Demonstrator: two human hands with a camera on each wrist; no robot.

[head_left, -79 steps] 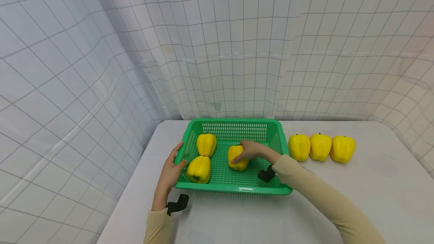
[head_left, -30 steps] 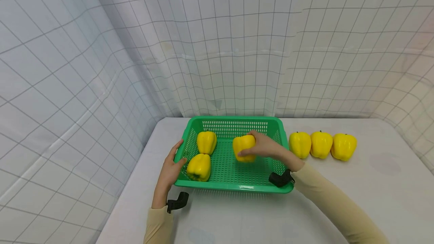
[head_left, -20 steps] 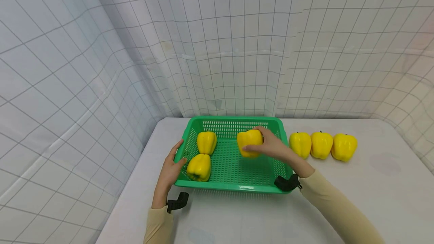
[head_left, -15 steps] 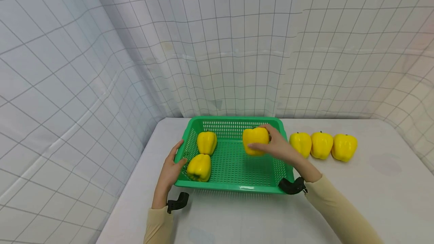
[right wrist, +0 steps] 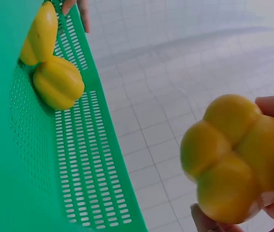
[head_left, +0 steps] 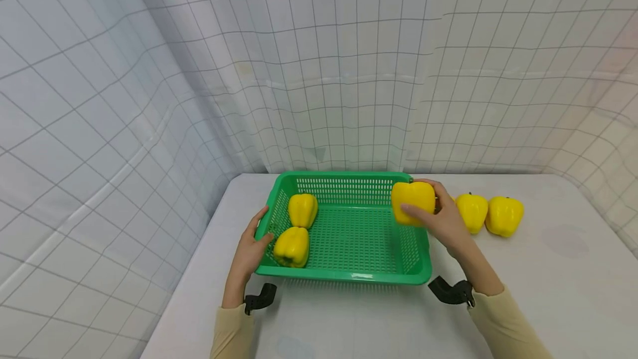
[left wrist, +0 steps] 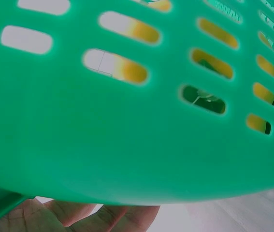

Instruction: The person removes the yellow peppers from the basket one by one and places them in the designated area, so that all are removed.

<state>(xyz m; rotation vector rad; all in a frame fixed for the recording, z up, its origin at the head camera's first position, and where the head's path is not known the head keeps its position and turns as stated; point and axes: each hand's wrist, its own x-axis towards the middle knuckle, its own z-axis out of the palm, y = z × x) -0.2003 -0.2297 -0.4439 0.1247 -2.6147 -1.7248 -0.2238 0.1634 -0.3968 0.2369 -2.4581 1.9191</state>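
My right hand (head_left: pixel 445 220) grips a yellow bell pepper (head_left: pixel 412 203) above the right rim of a green plastic basket (head_left: pixel 344 277). In the right wrist view its lobed bottom faces the camera, with fingertips on both sides. My left hand (head_left: pixel 251 252) holds the basket's left rim, the thumb over the inside and the fingers outside. Two yellow peppers lie inside at the left, a rear pepper (head_left: pixel 302 210) and a front pepper (head_left: pixel 291 247). In the left wrist view, fingers (left wrist: pixel 105 220) show beneath the basket wall (left wrist: pixel 127 159).
On the white table (head_left: pixel 349 326), right of the basket, stand a yellow pepper (head_left: pixel 471 212) and another pepper (head_left: pixel 505 216) side by side. A further pepper beside them is hidden behind my right hand. A gridded white curtain (head_left: pixel 344 71) hangs behind and at the sides.
My right hand has lifted the pepper from the basket floor and carried it right, to over the right rim. My left hand stays on the left rim.
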